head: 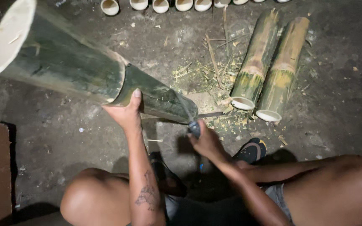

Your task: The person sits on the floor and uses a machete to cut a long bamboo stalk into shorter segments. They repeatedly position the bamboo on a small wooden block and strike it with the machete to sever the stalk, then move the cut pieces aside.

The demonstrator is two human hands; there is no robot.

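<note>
Two hands working: your left hand (124, 112) is cupping the thick green bamboo pole (76, 62) from below, tilted over the floor; right hand (206, 142) is clenching a dark-handled blade (194, 127), prob. a knife, at its lower end.

Left hand (124, 112) raised with palm up and thumb extended, forearm nearly vertical, right hand (205, 141) lower in a closed grip, right forearm angled inward, both knees bent outward

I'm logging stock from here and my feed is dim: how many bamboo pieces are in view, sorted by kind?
Long bamboo pole held in the hands: 1
Bamboo sections lying on the floor: 2, left one, right one
Short cut bamboo rings along the top edge: at least 9, some cut off by the frame
Total: at least 12
</note>
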